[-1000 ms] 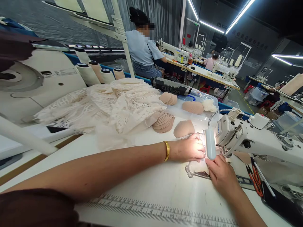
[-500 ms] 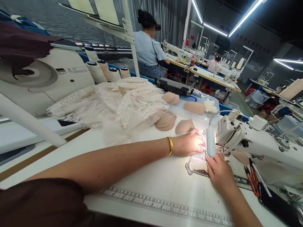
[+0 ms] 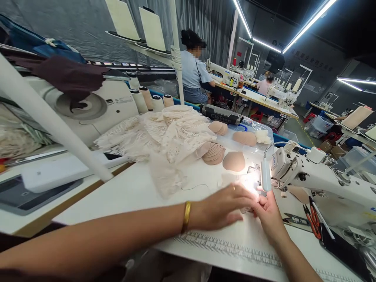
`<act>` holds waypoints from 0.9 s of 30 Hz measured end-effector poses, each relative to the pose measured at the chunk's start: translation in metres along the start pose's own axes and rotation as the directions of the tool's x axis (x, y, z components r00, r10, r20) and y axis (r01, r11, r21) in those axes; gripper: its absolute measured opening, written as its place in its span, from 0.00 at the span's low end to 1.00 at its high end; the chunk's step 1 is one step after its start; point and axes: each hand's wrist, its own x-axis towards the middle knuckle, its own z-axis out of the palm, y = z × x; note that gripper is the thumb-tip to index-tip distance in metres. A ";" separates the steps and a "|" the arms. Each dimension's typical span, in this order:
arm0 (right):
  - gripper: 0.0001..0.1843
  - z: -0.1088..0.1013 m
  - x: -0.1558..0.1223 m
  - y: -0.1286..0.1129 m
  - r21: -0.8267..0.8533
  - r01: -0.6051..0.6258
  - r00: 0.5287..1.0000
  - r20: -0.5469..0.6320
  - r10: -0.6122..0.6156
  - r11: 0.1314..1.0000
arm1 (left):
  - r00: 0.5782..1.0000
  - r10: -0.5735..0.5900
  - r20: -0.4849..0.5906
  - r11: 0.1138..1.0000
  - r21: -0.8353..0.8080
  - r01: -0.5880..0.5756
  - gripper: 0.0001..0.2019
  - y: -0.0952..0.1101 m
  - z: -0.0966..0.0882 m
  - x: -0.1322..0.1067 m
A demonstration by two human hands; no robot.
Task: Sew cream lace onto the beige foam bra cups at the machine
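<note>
My left hand (image 3: 223,205), with a gold bangle and a ring, lies low over the white table (image 3: 141,188), fingers stretched out toward the lit patch under the sewing machine (image 3: 311,176). My right hand (image 3: 268,215) meets its fingertips there, fingers drawn together just below the small white lamp (image 3: 266,180). Glare hides whatever lies between the fingers. A single beige bra cup (image 3: 234,161) rests just beyond the hands, and a fanned stack of cups (image 3: 214,152) lies to its left.
Cream lace fabric (image 3: 176,133) is heaped behind the cups. Red scissors (image 3: 313,217), snips (image 3: 293,219) and a black phone (image 3: 343,250) lie at right. A printed ruler (image 3: 229,250) runs along the table's near edge. A white pole (image 3: 53,121) slants at left. Another person (image 3: 194,70) sews in the background.
My view has swung left and pulled back. Both hands have slid toward me, away from the needle, and my left hand has flattened out. The clear-edged piece under my right hand is out of sight.
</note>
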 end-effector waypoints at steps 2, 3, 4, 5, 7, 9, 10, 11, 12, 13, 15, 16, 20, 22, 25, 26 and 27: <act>0.29 0.020 -0.010 -0.004 0.124 -0.011 0.998 -0.066 0.019 0.992 | 0.934 -0.323 0.155 0.833 -0.421 0.358 0.18 0.026 0.018 -0.025; 0.28 0.029 -0.017 -0.004 0.145 -0.002 0.994 -0.107 0.018 0.989 | 0.858 -0.443 0.259 0.601 -0.624 0.499 0.22 0.035 0.027 -0.033; 0.27 0.037 -0.026 -0.004 0.147 0.011 0.990 -0.144 0.011 0.989 | 0.802 -0.520 0.293 0.376 -0.765 0.523 0.25 0.042 0.034 -0.037; 0.27 0.044 -0.036 -0.002 0.135 0.026 0.983 -0.182 -0.001 0.990 | 0.769 -0.584 0.261 0.211 -0.866 0.454 0.26 0.045 0.039 -0.039; 0.24 0.054 -0.056 0.003 0.079 0.051 0.972 -0.232 -0.032 0.996 | 0.706 -0.706 0.062 0.116 -0.973 0.202 0.24 0.045 0.042 -0.036; 0.22 0.058 -0.072 0.008 0.003 0.063 0.971 -0.231 -0.060 0.998 | 0.636 -0.766 -0.099 0.176 -0.983 0.059 0.22 0.041 0.039 -0.030; 0.21 0.058 -0.076 0.008 -0.032 0.068 0.974 -0.215 -0.074 0.997 | 0.626 -0.770 -0.119 0.196 -0.979 0.055 0.22 0.039 0.036 -0.027; 0.22 0.057 -0.078 0.007 -0.062 0.072 0.979 -0.184 -0.083 0.995 | 0.643 -0.758 -0.110 0.207 -0.975 0.077 0.21 0.038 0.035 -0.026; 0.24 0.054 -0.077 0.004 -0.085 0.073 0.985 -0.151 -0.085 0.994 | 0.677 -0.731 -0.088 0.213 -0.971 0.104 0.22 0.039 0.033 -0.026; 0.26 0.051 -0.075 -0.001 -0.093 0.062 0.989 -0.127 -0.074 0.994 | 0.719 -0.693 -0.055 0.213 -0.968 0.131 0.23 0.040 0.033 -0.027; 0.31 0.044 -0.067 -0.013 -0.027 -0.013 0.992 -0.123 0.010 1.000 | 0.789 -0.614 0.024 0.182 -0.968 0.172 0.25 0.045 0.033 -0.030; 0.34 0.041 -0.064 -0.018 0.057 -0.071 0.988 -0.132 0.078 0.996 | 0.806 -0.589 0.053 0.159 -0.971 0.180 0.26 0.048 0.033 -0.031; 0.42 0.038 -0.059 -0.021 0.434 -0.184 0.966 -0.088 0.245 0.882 | 0.808 -0.589 0.001 0.154 -0.982 0.113 0.27 0.053 0.030 -0.029; 0.47 0.039 -0.059 -0.011 0.486 -0.166 0.970 -0.076 0.230 0.858 | 0.776 -0.629 -0.057 0.171 -0.983 0.067 0.26 0.051 0.031 -0.025; 0.53 0.044 -0.059 0.005 0.500 -0.110 0.966 -0.149 0.210 0.859 | 0.652 -0.744 -0.144 0.188 -0.982 -0.002 0.23 0.045 0.035 -0.017; 0.52 0.046 -0.058 0.009 0.499 -0.090 0.963 -0.178 0.204 0.862 | 0.605 -0.778 -0.172 0.199 -0.980 -0.024 0.22 0.043 0.037 -0.015; 0.51 0.047 -0.058 0.011 0.494 -0.074 0.960 -0.200 0.196 0.866 | 0.566 -0.801 -0.193 0.208 -0.977 -0.039 0.22 0.041 0.039 -0.013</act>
